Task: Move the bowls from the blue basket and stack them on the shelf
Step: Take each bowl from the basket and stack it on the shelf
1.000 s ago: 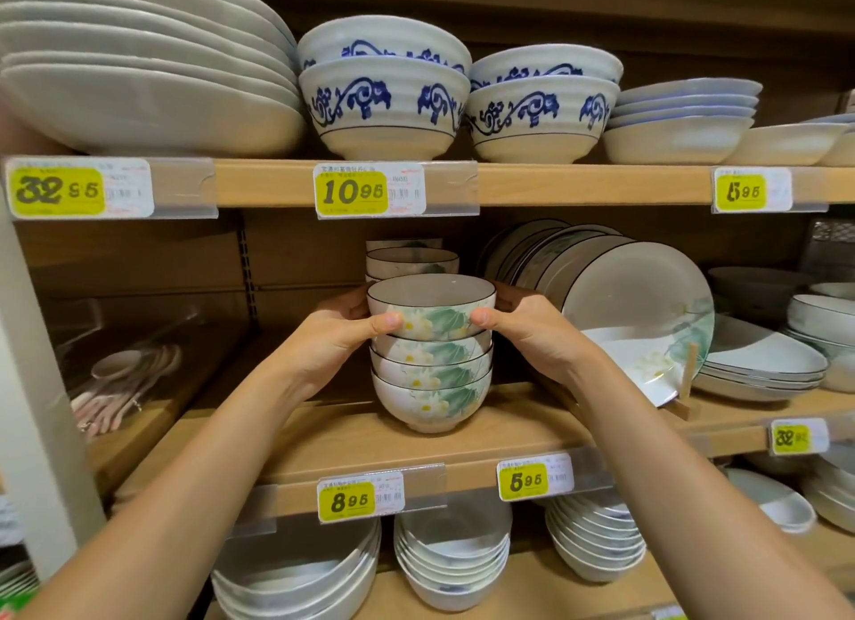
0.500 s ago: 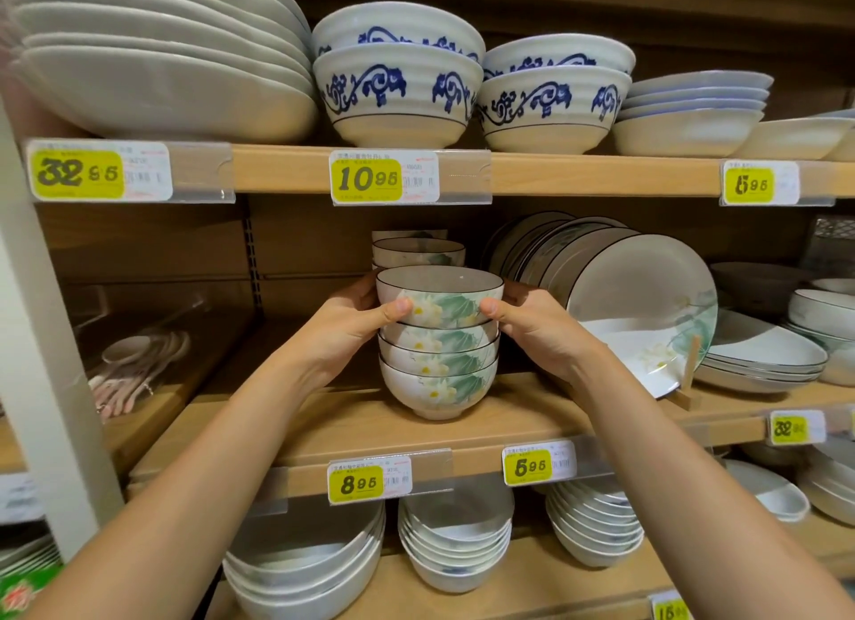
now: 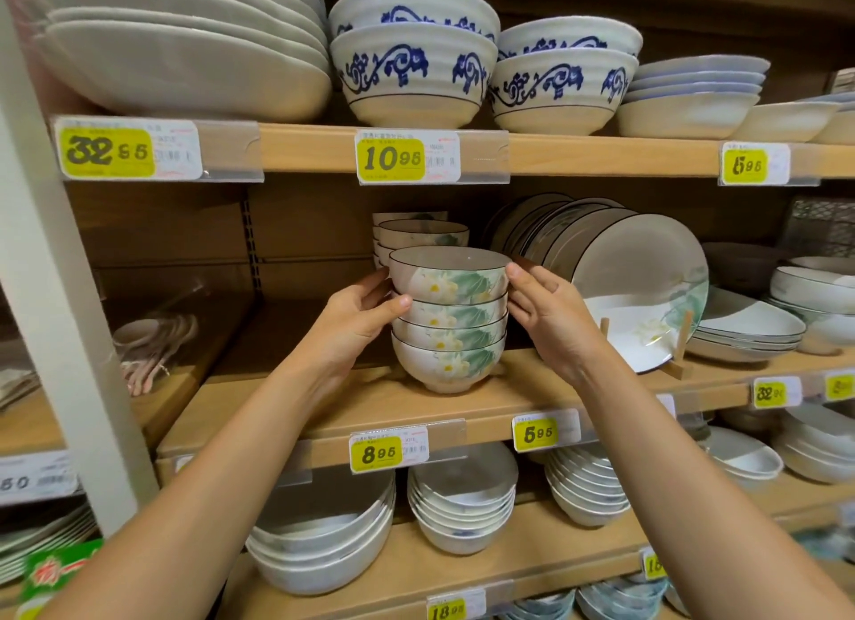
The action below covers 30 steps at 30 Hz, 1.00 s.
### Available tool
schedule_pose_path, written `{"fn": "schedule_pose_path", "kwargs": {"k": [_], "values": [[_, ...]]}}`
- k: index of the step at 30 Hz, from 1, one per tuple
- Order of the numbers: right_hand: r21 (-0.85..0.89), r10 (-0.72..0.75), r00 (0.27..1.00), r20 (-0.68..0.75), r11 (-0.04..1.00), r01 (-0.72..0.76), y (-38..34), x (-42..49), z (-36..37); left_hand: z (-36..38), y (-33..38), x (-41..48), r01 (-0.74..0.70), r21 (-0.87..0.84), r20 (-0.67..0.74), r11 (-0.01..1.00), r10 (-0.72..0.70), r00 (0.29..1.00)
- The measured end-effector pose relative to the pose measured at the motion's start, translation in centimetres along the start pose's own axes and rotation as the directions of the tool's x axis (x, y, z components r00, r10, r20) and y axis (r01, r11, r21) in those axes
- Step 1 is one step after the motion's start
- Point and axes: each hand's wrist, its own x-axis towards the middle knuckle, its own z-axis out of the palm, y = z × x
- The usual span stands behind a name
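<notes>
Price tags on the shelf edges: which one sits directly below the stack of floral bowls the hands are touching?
The yellow 8.95 tag, on the shelf edge under the floral bowl stack. The 5.95 tag sits further right; the 10.95 tag is on the shelf above.

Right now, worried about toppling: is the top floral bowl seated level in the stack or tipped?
Level. The top floral bowl nests squarely, its rim parallel to those below.

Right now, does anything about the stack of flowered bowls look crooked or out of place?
Nothing stands out. The stack of flowered bowls sits upright and nested on the middle shelf, with the left hand and right hand against its sides.
</notes>
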Motion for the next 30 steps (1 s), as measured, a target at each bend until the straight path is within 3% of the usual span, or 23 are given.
{"fn": "schedule_pose_path", "kwargs": {"k": [6,14,30], "values": [[-0.053,-0.003,0.991,-0.134,0.999,-0.004,0.5,-1.8,0.5,-0.4,-0.7,-1.1,0.016,0.003,-0.028,1.000,-0.016,0.999],[-0.146,-0.033,0.984,-0.178,0.989,0.006,1.3,-3.9,0.9,0.0,-1.1,-2.8,0.038,0.012,-0.059,0.999,-0.037,0.998],[-0.030,0.011,0.993,-0.114,0.999,-0.014,0.7,-7.5,0.3,2.4,0.1,-9.5,0.059,0.059,-0.238,0.997,-0.043,0.970]]}}
